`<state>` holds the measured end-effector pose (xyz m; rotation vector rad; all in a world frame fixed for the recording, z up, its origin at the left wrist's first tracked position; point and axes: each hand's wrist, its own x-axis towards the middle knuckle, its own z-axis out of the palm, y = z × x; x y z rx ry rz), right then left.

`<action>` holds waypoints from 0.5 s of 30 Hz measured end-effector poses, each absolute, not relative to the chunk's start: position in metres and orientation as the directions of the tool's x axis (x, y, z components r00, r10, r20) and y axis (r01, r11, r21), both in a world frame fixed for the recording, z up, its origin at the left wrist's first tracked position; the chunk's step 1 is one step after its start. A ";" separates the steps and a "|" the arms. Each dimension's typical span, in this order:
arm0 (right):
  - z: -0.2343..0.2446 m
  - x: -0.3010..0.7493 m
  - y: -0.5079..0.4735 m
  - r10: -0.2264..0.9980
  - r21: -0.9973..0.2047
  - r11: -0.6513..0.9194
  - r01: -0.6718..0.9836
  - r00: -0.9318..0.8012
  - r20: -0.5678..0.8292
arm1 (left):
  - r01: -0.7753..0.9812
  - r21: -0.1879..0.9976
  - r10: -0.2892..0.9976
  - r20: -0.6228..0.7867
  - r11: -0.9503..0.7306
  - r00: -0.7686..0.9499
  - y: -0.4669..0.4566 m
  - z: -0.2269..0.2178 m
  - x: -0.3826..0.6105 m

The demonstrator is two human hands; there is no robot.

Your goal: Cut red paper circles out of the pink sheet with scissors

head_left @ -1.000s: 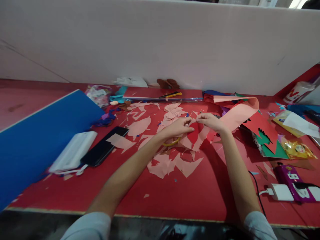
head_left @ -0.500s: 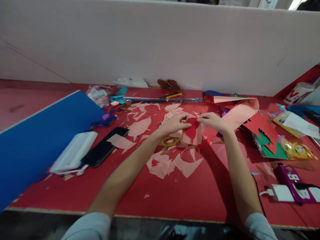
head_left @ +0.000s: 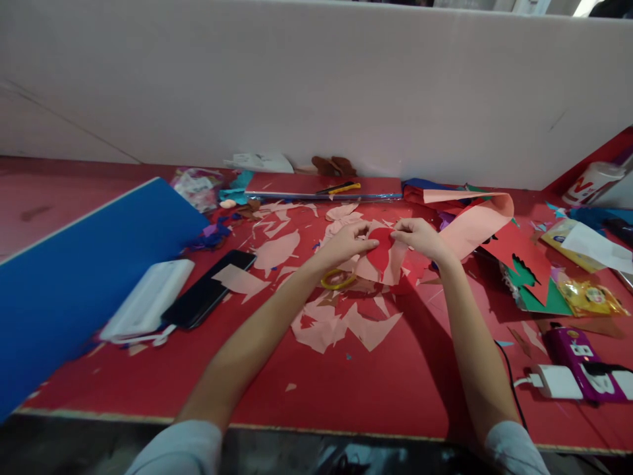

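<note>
My left hand (head_left: 350, 243) pinches the left edge of a red paper cutout (head_left: 380, 251) with a rounded outline. A sheet of pink paper (head_left: 395, 265) lies against the cutout, its lower part hanging below. My right hand (head_left: 416, 236) has its fingers closed at the upper right edge of these papers. Both hands are raised a little over the middle of the table. Just below my left hand rests a yellow ring-shaped thing (head_left: 338, 280), partly covered by scraps. Pink paper scraps (head_left: 321, 323) lie scattered around.
On the left are a blue board (head_left: 99, 270), a white case (head_left: 147, 300) and a black phone (head_left: 208, 290). A yellow cutter (head_left: 343, 189) lies at the back. To the right are curled pink paper (head_left: 477, 227), red paper (head_left: 524, 257) and a purple power strip (head_left: 583, 366).
The lower part of the pink paper has shifted slightly, and more red paper shows beneath it on the right. Both hands keep nearly the same place and grip.
</note>
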<state>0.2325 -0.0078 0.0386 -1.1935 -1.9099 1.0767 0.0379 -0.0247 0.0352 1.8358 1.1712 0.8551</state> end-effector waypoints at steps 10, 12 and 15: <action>0.039 0.230 -0.009 0.920 -0.907 0.237 0.348 -0.380 0.094 | 0.241 0.955 0.948 0.095 -0.173 0.305 -0.023 0.027 0.037; 0.040 0.230 -0.009 0.920 -0.915 0.226 0.334 -0.383 0.088 | 0.236 0.957 0.947 0.091 -0.169 0.307 -0.022 0.026 0.036; 0.041 0.231 -0.009 0.919 -0.922 0.210 0.326 -0.387 0.073 | 0.205 0.966 0.940 0.083 -0.157 0.330 -0.022 0.024 0.036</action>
